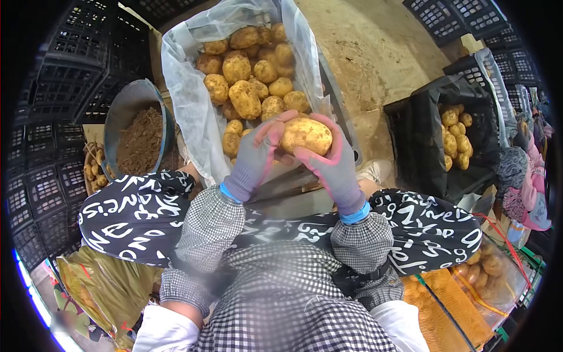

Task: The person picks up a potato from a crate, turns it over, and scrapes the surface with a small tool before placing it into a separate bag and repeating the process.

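Note:
Both of my hands wear grey and pink gloves and meet around one large yellow potato [307,136]. My left hand [258,154] presses its fingers against the potato's left side. From the right and below, my right hand [335,161] grips it, thumb across the lower front. The potato is held just above the near end of a crate lined with a white sheet [186,76]. Inside that crate lie many soil-covered potatoes [244,98]. My fingers hide part of the held potato and some of those under it.
A bucket [165,126] of brown soil stands at left, beside a basket of potatoes [92,167]. Right of me, a black-lined crate [410,141] holds potatoes. Stacked black crates [73,64] line the left. An orange mesh sack [437,311] lies at lower right; another person [531,176] is at far right.

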`<state>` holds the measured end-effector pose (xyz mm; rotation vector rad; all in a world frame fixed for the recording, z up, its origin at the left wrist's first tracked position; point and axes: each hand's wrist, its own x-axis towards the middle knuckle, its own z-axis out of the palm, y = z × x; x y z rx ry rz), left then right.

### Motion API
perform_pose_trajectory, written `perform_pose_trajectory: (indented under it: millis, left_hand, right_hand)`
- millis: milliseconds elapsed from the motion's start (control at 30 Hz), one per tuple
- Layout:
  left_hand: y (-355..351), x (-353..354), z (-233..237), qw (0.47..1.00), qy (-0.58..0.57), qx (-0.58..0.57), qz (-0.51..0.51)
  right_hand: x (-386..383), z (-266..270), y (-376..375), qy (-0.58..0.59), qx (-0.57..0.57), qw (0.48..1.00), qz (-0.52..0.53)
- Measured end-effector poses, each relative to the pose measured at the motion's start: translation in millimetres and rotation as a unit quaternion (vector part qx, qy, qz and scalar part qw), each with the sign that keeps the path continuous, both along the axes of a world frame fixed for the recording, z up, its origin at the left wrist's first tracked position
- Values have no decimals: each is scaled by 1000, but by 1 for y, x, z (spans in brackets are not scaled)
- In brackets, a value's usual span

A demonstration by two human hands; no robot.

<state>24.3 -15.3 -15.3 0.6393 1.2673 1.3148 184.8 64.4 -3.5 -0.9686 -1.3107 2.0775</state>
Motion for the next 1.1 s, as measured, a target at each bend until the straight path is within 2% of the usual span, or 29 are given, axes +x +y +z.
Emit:
perform_pose_trajectory:
  millis: [67, 233, 300, 367, 433, 500, 533, 567, 600, 633, 667, 700, 800, 900, 1033, 1067, 1100]
  left_hand:
    - [4, 3, 8, 999, 37, -20, 3]
    - [4, 10, -6, 997, 59, 39, -9]
    - [3, 15, -9, 998, 30, 44, -15]
    - [3, 17, -9, 999, -47, 19, -4]
    - [6, 7, -17, 999, 7, 24, 25]
    - [15, -16, -18, 994, 55, 4, 92]
    - [23, -35, -18, 986, 77, -20, 145]
    - [31, -61, -32, 980, 106, -44, 163]
    - [41, -81, -50, 972, 135, -67, 180]
    - [52, -89, -57, 959, 242, -112, 99]
    - [62, -95, -64, 926, 343, -157, 16]
    - [68, -95, -70, 875, 437, -198, -69]
    - [86, -63, -110, 728, 615, -207, -219]
    - [99, -43, -157, 445, 812, -111, -361]
    - [94, -33, -213, 477, 840, -110, -235]
    - [96, -39, -234, 510, 825, -113, -216]
    - [101, -45, -231, 533, 805, -103, -240]
  right_hand:
    - [1, 0, 0, -7, 9, 1000, -7]
    - [9, -14, 6, 7, -11, 998, -62]
    - [14, -6, 9, -20, -16, 998, -59]
    - [14, -1, 10, -53, -6, 998, -34]
    - [17, 1, 6, -99, 11, 995, 14]
    - [22, 7, 19, 22, -140, 983, -117]
    - [30, 8, 27, 81, -215, 957, -180]
    - [49, 2, 37, 152, -163, 942, -251]
    - [63, 1, 49, 272, -120, 891, -342]
    - [97, -7, 72, 396, -150, 860, -287]
    - [110, 10, 84, 461, -162, 823, -290]
    - [129, 7, 89, 465, -126, 801, -355]
    - [140, 12, 91, 443, -88, 825, -340]
    - [124, 13, 82, 370, -75, 861, -340]
    - [108, 17, 78, 270, -99, 875, -390]
    - [106, 15, 77, 262, -101, 878, -387]
    - [103, 11, 76, 254, -104, 882, -383]
